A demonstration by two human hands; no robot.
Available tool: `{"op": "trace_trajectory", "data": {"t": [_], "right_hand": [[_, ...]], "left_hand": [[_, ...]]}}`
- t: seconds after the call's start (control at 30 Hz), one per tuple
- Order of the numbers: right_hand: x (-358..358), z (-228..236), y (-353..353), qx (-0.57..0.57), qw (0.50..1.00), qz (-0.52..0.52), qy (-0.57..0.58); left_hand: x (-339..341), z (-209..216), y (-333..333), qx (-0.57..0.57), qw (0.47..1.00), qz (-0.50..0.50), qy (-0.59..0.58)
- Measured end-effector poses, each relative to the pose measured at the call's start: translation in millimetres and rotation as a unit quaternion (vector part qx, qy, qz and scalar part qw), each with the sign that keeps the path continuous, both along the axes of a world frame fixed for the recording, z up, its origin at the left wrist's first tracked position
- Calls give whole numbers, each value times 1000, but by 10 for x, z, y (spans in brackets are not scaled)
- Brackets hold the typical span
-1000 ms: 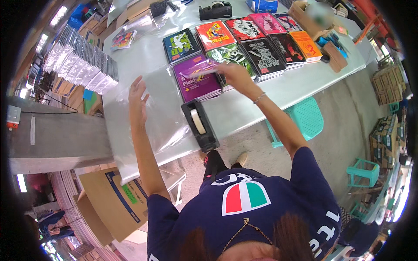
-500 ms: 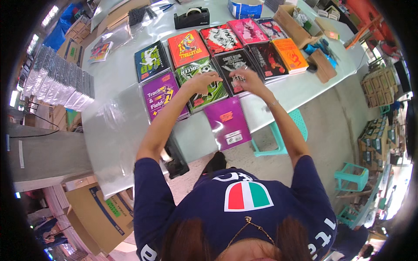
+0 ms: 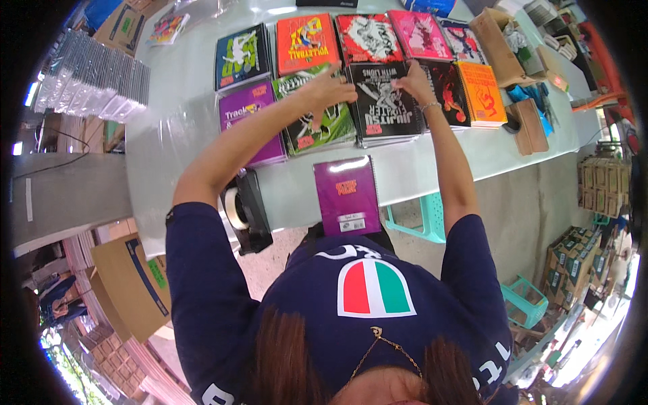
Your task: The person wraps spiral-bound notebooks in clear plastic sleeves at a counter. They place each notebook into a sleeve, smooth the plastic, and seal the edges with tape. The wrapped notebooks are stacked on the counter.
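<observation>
While both arms reach toward the upper centre of the frame, the left hand (image 3: 332,86) lies with spread fingers on the green-and-black notebook (image 3: 317,125), and the right hand (image 3: 410,79) pinches the top edge of the black notebook (image 3: 385,108). Below them on the desk (image 3: 169,135) lie a purple notebook (image 3: 347,196) and, lower left, a tape dispenser (image 3: 244,210).

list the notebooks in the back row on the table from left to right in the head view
dark notebook with green figure → orange-red notebook → red and white notebook → pink notebook → dark notebook with red and blue art
</observation>
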State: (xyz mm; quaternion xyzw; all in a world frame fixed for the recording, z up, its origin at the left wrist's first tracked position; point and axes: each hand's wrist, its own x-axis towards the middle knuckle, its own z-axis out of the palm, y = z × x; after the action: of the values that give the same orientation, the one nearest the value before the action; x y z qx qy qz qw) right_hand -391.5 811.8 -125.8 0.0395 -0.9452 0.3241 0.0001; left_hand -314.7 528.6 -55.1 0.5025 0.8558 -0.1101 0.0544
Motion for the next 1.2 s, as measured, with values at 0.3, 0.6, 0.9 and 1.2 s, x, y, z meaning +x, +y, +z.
{"op": "trace_trajectory", "data": {"t": [0.3,0.6,0.9,1.2], "right_hand": [[993,1772,899,-175,969,21,175],[1984,1654,567,-503,860,-20,-90],[584,155,1798,119,954,-115,248],[-526,82,3496,-107,989,-20,-100]], "left_hand": [[1159,1191,-329,368,868,321,-85],[2662,-834,489,542,460,703,-20],[212,127,1802,553,726,398,-90],[-1009,-299,3125,96,993,67,-8]]}}
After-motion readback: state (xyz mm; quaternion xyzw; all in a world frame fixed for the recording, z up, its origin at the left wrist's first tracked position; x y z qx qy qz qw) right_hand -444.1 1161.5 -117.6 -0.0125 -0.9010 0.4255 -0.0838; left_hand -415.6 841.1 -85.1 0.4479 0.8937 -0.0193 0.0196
